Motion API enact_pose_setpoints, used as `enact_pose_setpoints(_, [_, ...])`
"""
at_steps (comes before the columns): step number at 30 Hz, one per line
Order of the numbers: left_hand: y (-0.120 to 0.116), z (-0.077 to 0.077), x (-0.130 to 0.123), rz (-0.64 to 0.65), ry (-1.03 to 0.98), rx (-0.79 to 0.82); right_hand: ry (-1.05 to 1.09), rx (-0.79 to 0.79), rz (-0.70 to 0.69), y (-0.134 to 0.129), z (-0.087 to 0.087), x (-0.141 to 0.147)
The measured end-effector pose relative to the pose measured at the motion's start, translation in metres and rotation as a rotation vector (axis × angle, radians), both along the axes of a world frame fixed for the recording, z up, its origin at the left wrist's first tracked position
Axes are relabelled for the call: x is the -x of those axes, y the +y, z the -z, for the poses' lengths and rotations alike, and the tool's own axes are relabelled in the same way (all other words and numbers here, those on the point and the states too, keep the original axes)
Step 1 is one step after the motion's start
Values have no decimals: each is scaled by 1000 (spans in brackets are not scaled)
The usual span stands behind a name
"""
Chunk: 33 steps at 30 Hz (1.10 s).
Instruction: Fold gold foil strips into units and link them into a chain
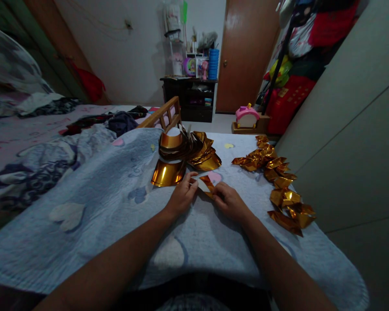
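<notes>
Between my two hands is a gold foil paper sheet (205, 185), partly folded, with its pale underside showing. My left hand (184, 193) pinches its left edge, fingers closed. On the other side, my right hand (227, 199) grips the right edge with curled fingers. Just beyond my left hand lies a curved gold foil sheet (167, 172). Behind it, a stack of gold foil sheets (202, 151) fans out over the cloth. To the right, several folded gold foil pieces (283, 190) lie in a loose, crumpled-looking row.
A blue quilted cloth (116, 242) with heart shapes covers the surface under my hands. A wooden rail (164, 113) stands at its far left edge, next to a bed (48, 125) with clothes. Farther back are a dark cabinet (197, 103) and a pink toy case (247, 116).
</notes>
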<state>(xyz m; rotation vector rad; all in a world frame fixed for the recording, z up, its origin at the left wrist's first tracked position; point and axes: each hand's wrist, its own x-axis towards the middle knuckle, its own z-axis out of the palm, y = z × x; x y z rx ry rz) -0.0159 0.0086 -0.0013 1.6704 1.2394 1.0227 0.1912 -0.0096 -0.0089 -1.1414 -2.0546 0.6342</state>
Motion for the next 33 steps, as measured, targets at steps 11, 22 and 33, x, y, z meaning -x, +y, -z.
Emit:
enact_pose_setpoints(11, [4, -4, -7, 11, -396, 263, 22, -37, -95, -6, -7, 2])
enact_pose_setpoints(22, [4, -3, -4, -6, -461, 229, 119, -74, -7, -3, 0, 2])
enact_pose_setpoints(33, [0, -6, -5, 80, -463, 182, 368, 290, 64, 0, 6, 4])
